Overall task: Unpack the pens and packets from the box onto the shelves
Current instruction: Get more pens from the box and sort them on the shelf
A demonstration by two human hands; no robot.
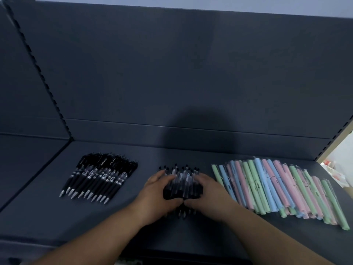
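Note:
A bundle of black capped pens point(182, 180) lies in the middle of the dark shelf point(133, 222). My left hand point(159, 194) cups its left side and my right hand point(205, 192) cups its right side, thumbs meeting at the near end. The fingers curl round the bundle. To the left lies a row of black click pens point(99, 177) with silver tips. To the right, pastel green, blue and pink pens in clear sleeves point(277, 188) are fanned out. The box is out of view.
The shelf's dark back panel point(191, 73) rises behind the pens. A slotted upright point(38, 69) runs down the left, with another shelf bay point(24, 165) beyond it. At the right edge a bright area with blurred goods point(338, 169) shows past the shelf end.

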